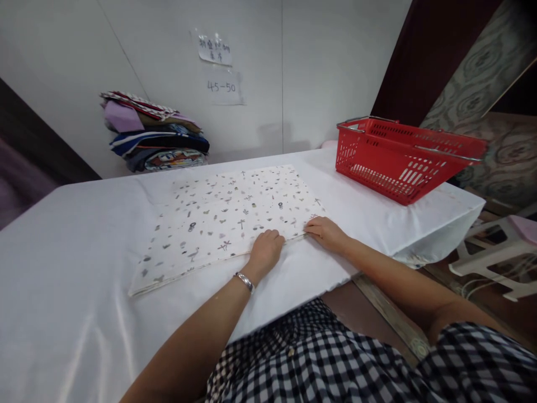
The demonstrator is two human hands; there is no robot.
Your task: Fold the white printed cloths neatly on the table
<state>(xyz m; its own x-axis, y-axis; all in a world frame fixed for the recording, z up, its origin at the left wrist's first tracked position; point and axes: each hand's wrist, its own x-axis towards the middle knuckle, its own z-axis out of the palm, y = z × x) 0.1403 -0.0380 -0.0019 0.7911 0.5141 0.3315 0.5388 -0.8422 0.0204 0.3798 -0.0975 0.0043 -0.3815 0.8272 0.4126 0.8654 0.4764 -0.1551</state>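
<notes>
A folded white cloth (235, 210) with small grey prints of birds, palm trees and leaves lies flat in layers on the table. Its near edge runs slantwise toward me, and the layers show at the near left corner. My left hand (267, 250) is closed on this near edge, right of its middle, with the fingertips curled over the fabric. At the near right corner, my right hand (328, 233) pinches the edge between thumb and fingers. The undersides of both grips are hidden.
A white-covered table (84, 235) carries the cloth. Toward the back right stands a red plastic basket (390, 159) with metal handles. A stack of folded fabrics (157, 137) sits by the wall at back left. A white stool (499, 252) is at the right.
</notes>
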